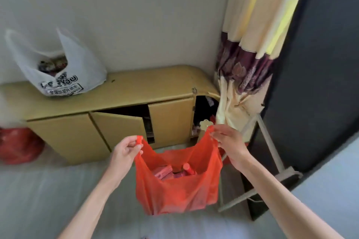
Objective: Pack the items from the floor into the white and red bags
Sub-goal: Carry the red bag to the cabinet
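Note:
A red plastic bag (177, 190) hangs above the pale floor, held up by both handles. My left hand (126, 151) pinches its left handle and my right hand (226, 141) pinches its right handle, spreading the mouth wide. Inside lie several packed items, among them a red bottle (188, 168) and pinkish packets (163, 171). A white bag (58, 66) with black print stands on the low yellow cabinet (136, 87) at the left, with dark items showing in its mouth.
The cabinet has one door ajar (118, 124) and an open end (206, 106). Another red bag (18, 144) sits on the floor at far left. A patterned curtain (246, 54), a grey metal rack (270, 161) and a dark panel (314, 64) stand at right.

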